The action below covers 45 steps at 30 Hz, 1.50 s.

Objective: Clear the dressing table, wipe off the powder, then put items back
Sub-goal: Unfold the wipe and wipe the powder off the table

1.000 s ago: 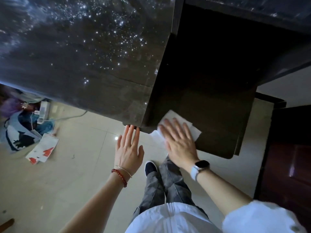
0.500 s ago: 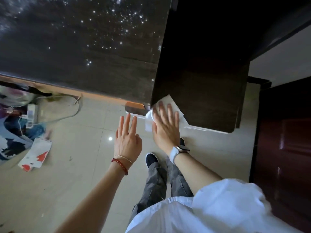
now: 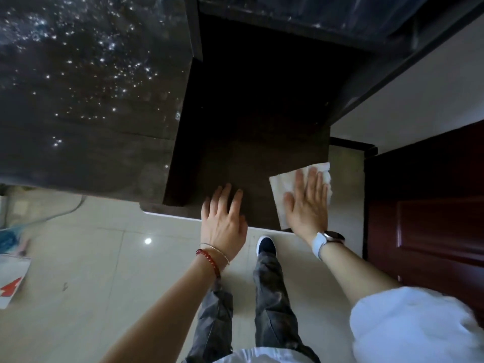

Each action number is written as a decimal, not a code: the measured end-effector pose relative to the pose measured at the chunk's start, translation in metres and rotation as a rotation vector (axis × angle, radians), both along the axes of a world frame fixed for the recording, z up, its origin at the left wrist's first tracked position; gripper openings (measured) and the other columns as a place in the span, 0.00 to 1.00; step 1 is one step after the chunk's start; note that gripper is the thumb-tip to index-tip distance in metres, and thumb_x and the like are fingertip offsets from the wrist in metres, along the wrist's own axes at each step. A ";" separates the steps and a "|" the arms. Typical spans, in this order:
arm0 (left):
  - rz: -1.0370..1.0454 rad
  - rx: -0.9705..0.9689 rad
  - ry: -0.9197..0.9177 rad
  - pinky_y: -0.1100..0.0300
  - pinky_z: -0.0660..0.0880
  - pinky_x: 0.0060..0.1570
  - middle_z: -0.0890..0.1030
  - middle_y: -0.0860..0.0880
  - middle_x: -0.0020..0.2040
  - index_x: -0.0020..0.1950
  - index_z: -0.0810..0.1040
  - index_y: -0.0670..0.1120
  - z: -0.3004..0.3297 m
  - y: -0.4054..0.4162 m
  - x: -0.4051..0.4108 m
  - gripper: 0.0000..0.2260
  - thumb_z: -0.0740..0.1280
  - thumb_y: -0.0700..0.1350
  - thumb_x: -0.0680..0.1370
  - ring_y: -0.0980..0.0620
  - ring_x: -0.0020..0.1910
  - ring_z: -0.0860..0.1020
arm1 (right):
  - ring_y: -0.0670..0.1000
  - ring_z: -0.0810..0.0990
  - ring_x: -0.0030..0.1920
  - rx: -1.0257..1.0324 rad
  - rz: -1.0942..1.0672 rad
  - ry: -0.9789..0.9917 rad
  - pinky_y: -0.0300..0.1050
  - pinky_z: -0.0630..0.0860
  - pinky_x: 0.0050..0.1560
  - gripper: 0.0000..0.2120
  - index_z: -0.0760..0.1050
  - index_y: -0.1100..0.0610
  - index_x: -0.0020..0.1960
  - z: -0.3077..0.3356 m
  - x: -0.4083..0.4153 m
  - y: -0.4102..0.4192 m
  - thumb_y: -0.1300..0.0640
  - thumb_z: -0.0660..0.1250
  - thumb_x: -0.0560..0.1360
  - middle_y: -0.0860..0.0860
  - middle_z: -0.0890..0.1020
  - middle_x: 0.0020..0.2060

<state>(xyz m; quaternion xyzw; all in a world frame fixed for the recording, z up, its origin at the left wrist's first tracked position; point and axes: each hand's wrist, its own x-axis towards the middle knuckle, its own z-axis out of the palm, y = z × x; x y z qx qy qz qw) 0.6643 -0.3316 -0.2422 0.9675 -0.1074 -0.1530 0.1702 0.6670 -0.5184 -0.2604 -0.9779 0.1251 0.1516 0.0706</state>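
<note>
The dark wooden dressing table (image 3: 251, 121) fills the upper middle of the view, its top bare of items. A white tissue (image 3: 281, 189) lies flat at the table's near right corner. My right hand (image 3: 307, 205) presses on it with fingers spread, palm down. My left hand (image 3: 224, 218) rests flat on the near edge of the table, left of the tissue, holding nothing. White powder specks (image 3: 104, 61) are scattered over the higher dark surface to the left.
A dark red wooden door (image 3: 429, 218) stands close on the right. Pale floor tiles (image 3: 104, 258) lie below, with a cable and a red-and-white paper (image 3: 10, 281) at the far left. My legs and a dark shoe (image 3: 266, 246) stand just before the table.
My right hand slid the tissue from the table's near left corner across to its near right corner. My left hand moved from over the floor onto the table's front edge.
</note>
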 end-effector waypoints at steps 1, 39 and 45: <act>0.004 0.027 -0.012 0.39 0.61 0.63 0.72 0.39 0.66 0.65 0.70 0.43 -0.003 -0.006 0.007 0.23 0.59 0.49 0.71 0.38 0.66 0.69 | 0.59 0.39 0.74 -0.009 0.024 0.007 0.52 0.35 0.72 0.29 0.40 0.58 0.74 -0.001 0.013 -0.005 0.46 0.40 0.78 0.61 0.42 0.74; 0.362 0.142 -0.111 0.52 0.57 0.69 0.70 0.38 0.67 0.67 0.68 0.40 -0.021 0.003 0.029 0.27 0.54 0.54 0.72 0.38 0.67 0.66 | 0.57 0.48 0.75 0.285 0.510 -0.096 0.52 0.44 0.73 0.28 0.49 0.63 0.73 -0.011 0.236 0.095 0.56 0.54 0.78 0.59 0.52 0.75; 0.390 0.096 -0.110 0.50 0.64 0.65 0.70 0.40 0.68 0.67 0.68 0.42 -0.021 0.004 0.027 0.27 0.54 0.55 0.72 0.42 0.68 0.65 | 0.57 0.65 0.70 0.298 0.807 -0.263 0.53 0.59 0.69 0.26 0.68 0.60 0.66 -0.012 0.175 0.081 0.54 0.50 0.70 0.56 0.70 0.68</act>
